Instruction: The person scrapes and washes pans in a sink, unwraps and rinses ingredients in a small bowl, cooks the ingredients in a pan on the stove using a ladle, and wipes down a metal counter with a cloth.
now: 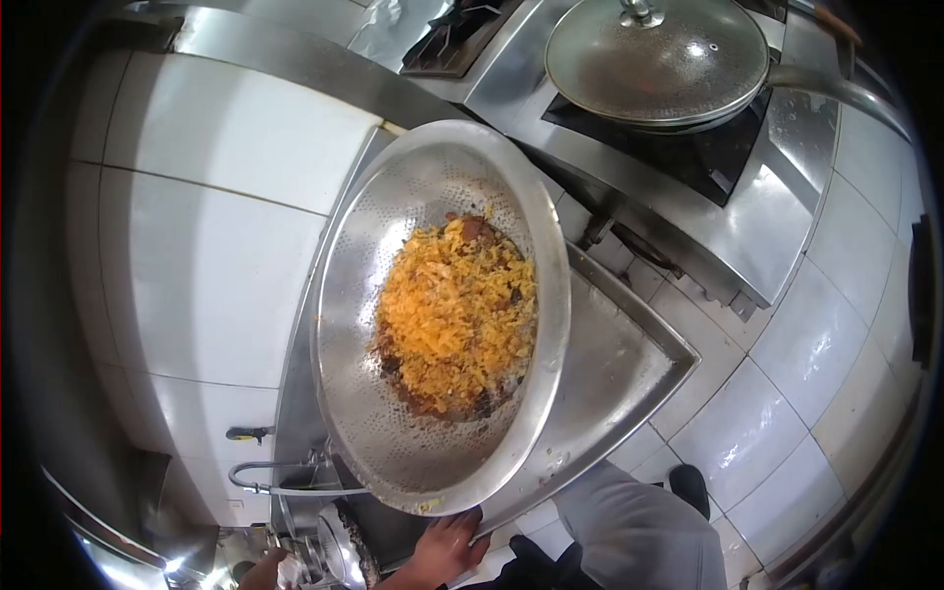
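Observation:
A large metal colander [349,413] is tilted towards me over the steel counter. Crumbly orange-yellow food [442,315] with darker bits lies in its middle. What seems to be my left hand [452,546] grips the colander's near rim at the bottom, with its fingers bent at the edge. My right hand does not show.
A lidded pan [659,59] stands on the stove [610,162] at the upper right. A tap [295,477] and a metal bowl [339,551] are at the lower left, near another hand [264,570], apparently someone else's. The steel counter [615,344] has a raised edge beside the tiled floor.

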A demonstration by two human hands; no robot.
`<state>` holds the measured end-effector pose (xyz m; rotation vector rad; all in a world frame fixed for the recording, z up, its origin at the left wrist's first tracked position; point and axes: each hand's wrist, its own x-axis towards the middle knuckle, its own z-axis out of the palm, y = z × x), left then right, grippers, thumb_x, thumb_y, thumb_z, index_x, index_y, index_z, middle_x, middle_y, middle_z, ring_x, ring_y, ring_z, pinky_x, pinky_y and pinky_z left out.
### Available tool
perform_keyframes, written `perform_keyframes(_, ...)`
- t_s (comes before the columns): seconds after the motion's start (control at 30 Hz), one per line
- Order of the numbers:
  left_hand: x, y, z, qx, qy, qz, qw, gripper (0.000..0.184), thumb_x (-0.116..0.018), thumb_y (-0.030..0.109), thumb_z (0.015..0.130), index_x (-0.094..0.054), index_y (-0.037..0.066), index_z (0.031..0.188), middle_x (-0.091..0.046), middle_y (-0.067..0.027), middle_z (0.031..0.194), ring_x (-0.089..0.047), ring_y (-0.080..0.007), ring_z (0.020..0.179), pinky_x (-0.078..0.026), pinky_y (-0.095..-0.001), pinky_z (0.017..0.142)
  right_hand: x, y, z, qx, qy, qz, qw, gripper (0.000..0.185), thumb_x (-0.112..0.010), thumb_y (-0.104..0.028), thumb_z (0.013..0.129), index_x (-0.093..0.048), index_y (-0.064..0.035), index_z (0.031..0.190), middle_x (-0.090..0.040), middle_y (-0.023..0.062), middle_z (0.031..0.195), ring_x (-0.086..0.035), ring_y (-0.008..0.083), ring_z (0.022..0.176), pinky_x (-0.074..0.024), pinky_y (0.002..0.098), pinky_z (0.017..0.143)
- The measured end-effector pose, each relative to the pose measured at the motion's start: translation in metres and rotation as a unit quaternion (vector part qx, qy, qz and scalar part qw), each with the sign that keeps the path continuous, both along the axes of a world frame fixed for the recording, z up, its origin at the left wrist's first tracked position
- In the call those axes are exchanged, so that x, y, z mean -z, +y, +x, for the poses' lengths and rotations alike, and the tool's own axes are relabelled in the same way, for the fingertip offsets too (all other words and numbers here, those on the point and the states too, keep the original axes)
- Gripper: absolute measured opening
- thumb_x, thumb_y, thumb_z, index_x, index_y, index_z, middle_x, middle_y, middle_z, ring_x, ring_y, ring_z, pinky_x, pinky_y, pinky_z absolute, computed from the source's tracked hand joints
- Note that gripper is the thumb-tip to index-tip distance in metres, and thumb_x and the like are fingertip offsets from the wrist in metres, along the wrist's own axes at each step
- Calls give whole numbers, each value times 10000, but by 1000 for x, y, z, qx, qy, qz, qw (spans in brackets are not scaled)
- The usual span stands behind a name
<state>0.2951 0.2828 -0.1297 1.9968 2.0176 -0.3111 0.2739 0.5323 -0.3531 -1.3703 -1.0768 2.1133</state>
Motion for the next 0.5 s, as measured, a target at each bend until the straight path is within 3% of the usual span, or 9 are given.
perform_keyframes(0.1,-16,41,18,31,-33,58,997,565,-799,112,740,-537,-84,1201,-636,-262,1097,-633,-433,1038,-565,-477,880,3,-6,2,-5,-17,13,1000,239,-621,-254,926,-660,-39,1022,-650,121,862,-623,222,739,-523,407,623)
perform_keyframes(0.33,-23,42,16,39,-29,55,997,575,-798,164,759,-558,-64,1229,-664,-202,1121,-648,-375,1056,-580,-440,856,9,-16,5,-16,-48,38,998,244,-632,-254,917,-662,-32,1013,-654,124,849,-624,223,743,-521,409,632)
perform_keyframes(0.4,-20,35,15,3,-28,13,1000,542,-742,208,820,-562,-21,1277,-639,-172,1221,-608,-356,1139,-512,-447,988,11,-19,4,-20,-55,43,997,246,-635,-254,914,-663,-30,1011,-655,125,846,-624,223,744,-520,409,635)
perform_keyframes(0.5,-19,33,13,-1,-25,5,1000,564,-737,214,829,-550,-7,1312,-636,-170,1246,-590,-356,1175,-495,-448,1017,12,-22,3,-22,-61,55,996,248,-640,-254,911,-664,-27,1007,-656,126,841,-625,223,746,-519,410,639)
